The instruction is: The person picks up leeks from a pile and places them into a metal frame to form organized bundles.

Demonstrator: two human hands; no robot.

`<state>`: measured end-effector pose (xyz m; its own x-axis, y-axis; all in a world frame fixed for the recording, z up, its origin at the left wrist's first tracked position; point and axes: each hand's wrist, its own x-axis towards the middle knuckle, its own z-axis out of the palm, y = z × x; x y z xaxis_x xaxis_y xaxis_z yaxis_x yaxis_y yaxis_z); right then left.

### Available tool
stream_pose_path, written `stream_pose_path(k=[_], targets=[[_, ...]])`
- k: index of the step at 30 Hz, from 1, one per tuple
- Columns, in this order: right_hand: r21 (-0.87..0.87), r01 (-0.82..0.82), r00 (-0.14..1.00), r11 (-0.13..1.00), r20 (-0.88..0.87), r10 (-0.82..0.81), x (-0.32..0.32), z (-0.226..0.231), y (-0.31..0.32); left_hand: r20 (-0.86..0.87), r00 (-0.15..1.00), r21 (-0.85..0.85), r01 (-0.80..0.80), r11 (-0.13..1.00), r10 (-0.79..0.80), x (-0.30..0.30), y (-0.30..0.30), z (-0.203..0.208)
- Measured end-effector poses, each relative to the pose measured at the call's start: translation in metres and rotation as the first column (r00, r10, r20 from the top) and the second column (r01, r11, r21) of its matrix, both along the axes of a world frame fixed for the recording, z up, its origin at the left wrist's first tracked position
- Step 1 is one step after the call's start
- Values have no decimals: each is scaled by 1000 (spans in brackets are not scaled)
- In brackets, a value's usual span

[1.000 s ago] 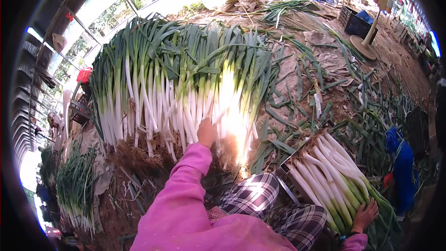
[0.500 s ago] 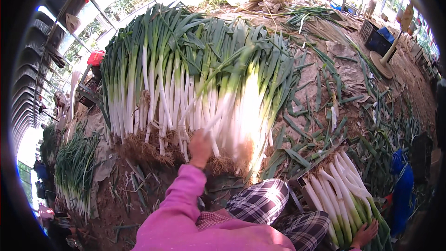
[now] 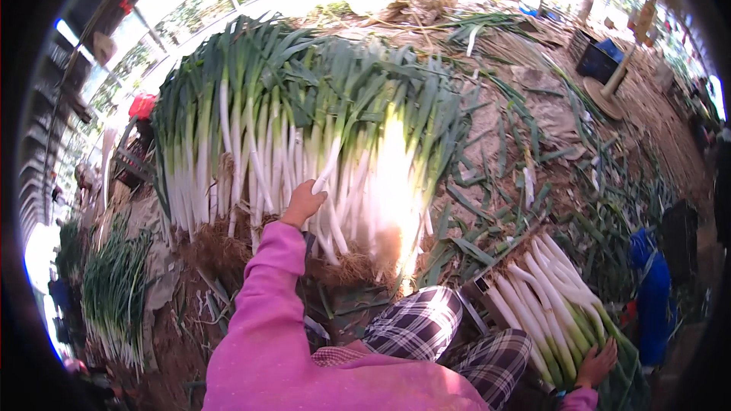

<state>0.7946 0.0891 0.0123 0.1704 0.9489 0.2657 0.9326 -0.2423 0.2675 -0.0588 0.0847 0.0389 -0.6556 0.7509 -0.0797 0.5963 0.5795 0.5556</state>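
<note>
Left hand point(image 3: 303, 204) on leek pile point(image 3: 304, 137), dirt floor point(image 3: 548, 118) beside

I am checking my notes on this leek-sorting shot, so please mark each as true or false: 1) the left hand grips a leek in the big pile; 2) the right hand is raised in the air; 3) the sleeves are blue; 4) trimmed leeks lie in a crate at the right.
1) True: the left hand is closed on a white leek stalk in the big pile.
2) False: the right hand rests low on the trimmed leeks.
3) False: the sleeve is pink.
4) True: they lie in a crate at the right.
</note>
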Motion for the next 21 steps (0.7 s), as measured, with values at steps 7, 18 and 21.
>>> stream_pose_path(k=[7,18,21], targets=[[437,-617,435,655,-504,746,-148,55,48,734,608,376,7,927,-303,202,13,117],[162,-517,-611,840,-758,-230,-359,172,68,592,491,532,358,768,-639,308,-79,102],[355,-229,-552,906,-814,180,-302,166,94,669,481,560,175,810,-567,326,-72,131]])
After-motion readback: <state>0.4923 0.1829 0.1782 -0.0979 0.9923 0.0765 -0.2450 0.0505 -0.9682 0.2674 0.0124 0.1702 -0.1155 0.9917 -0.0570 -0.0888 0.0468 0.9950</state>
